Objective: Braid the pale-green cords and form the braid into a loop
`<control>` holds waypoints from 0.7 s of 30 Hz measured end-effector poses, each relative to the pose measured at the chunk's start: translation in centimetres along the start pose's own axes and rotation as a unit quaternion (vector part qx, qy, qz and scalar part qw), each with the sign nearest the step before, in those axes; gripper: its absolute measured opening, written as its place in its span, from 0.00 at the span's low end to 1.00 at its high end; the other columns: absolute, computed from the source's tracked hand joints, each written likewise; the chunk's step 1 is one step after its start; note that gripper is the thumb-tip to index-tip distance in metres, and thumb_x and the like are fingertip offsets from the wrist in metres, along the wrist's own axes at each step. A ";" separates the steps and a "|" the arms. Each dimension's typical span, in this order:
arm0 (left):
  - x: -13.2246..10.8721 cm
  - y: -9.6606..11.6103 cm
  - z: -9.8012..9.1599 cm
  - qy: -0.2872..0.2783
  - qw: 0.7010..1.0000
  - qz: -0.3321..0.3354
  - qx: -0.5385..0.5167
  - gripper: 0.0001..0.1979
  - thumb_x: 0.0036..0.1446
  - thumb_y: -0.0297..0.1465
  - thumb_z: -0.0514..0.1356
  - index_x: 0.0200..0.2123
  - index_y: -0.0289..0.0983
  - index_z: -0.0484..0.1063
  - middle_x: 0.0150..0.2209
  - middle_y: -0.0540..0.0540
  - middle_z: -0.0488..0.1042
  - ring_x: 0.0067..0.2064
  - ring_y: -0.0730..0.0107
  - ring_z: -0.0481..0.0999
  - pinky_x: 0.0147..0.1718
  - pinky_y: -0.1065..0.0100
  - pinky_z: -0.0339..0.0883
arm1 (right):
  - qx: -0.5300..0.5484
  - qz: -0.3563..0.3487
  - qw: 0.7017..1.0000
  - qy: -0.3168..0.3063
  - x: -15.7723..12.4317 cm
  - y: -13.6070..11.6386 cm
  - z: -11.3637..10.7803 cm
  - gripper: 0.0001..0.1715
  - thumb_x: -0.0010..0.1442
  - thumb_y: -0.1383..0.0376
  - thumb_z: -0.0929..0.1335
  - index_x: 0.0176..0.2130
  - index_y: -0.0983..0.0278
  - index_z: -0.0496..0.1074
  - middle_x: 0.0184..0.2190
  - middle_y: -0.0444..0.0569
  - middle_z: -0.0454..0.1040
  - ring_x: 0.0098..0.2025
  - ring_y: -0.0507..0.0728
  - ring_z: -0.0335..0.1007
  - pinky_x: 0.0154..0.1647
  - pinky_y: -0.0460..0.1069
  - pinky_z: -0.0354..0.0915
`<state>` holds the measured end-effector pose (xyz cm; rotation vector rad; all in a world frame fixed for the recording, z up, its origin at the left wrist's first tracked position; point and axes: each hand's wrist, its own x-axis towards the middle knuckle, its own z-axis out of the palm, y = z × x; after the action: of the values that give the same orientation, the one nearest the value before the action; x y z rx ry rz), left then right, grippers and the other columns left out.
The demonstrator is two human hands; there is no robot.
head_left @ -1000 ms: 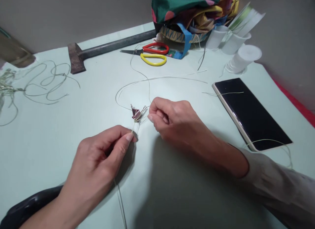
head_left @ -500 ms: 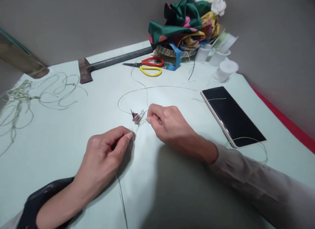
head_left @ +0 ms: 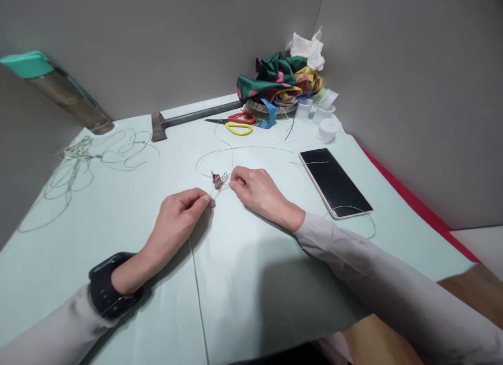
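A small dark red binder clip [head_left: 217,181] with wire handles sits mid-table, with thin pale green cord [head_left: 199,297] running through or around it. Just below the clip, my left hand [head_left: 181,216] pinches the cord strands between thumb and forefinger. From there the cord trails down toward the table's front edge. To the right of the clip, my right hand [head_left: 257,192] is closed, pinching a cord strand that leads to the clip. A loose loop of cord curves behind the clip. How the strands cross at the clip is too small to tell.
Behind lie scissors [head_left: 239,125] with red and yellow handles and a hammer [head_left: 159,126]. A phone [head_left: 334,183] rests at right, white spools [head_left: 327,130] and a cloth-filled basket [head_left: 271,109] behind it. Tangled cord [head_left: 80,150] and a bottle [head_left: 74,95] are at left.
The camera view has shifted back, so the table, my forearms and the bottle show more fully. Both hands keep their pinches near the clip.
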<state>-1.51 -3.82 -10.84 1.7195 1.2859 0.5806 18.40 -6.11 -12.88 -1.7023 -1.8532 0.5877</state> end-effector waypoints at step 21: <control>-0.9 -0.2 0.5 -0.013 0.990 0.018 -0.140 0.11 0.56 0.39 0.65 0.30 0.37 0.81 0.25 0.49 0.73 0.28 0.69 0.64 0.27 0.68 0.55 | -0.090 -0.153 0.982 -0.061 -1.2 -4.0 -1.1 0.14 0.73 0.69 0.61 0.45 0.65 0.76 0.42 0.51 0.77 0.44 0.57 0.69 0.43 0.51 0.60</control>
<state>-1.50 -4.82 -11.16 1.5151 1.0989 0.7216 16.12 -7.72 -9.58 -1.4715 -2.2602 0.4153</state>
